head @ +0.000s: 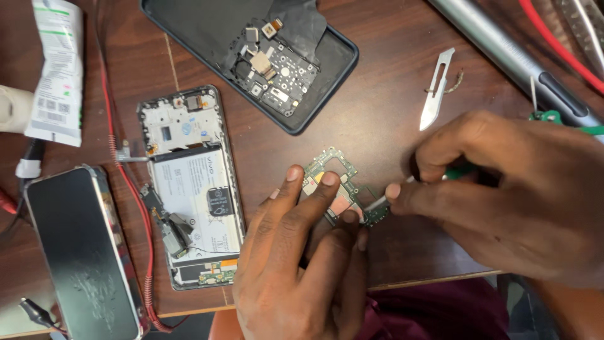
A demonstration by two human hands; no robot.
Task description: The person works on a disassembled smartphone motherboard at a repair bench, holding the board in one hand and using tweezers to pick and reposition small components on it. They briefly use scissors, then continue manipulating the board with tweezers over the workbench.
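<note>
The work goes on at a dark brown wooden table [390, 107], scuffed and grained, whose front edge runs along the bottom of the view; beyond that edge a lap in maroon cloth [434, 311] shows. Nothing of the room past the table can be seen.

The left hand [299, 264] lies flat over the near side of a small green circuit board [336, 189], which sits on the table close to the front edge, right of centre. Its fingers [290, 189] are spread slightly apart and pressed down on the board, pinning it rather than gripping it. The right hand [503, 189] comes in from the right with its fingers bunched tight together around a thin metal tool [380, 200] with a green handle; the tip meets the board's right end.

Left of the board lies an opened phone [192, 189], back off, with a white battery showing. Above it rests a dark phone cover [251, 50] holding loose parts. A scalpel blade [436, 91] lies above the right hand. A red wire [135, 208] runs down the table beside a shiny metal box [82, 252] at the left.

At the top left corner sits a crumpled white packet [58, 69], oblong, with green stripes and dark square code marks on its label
</note>
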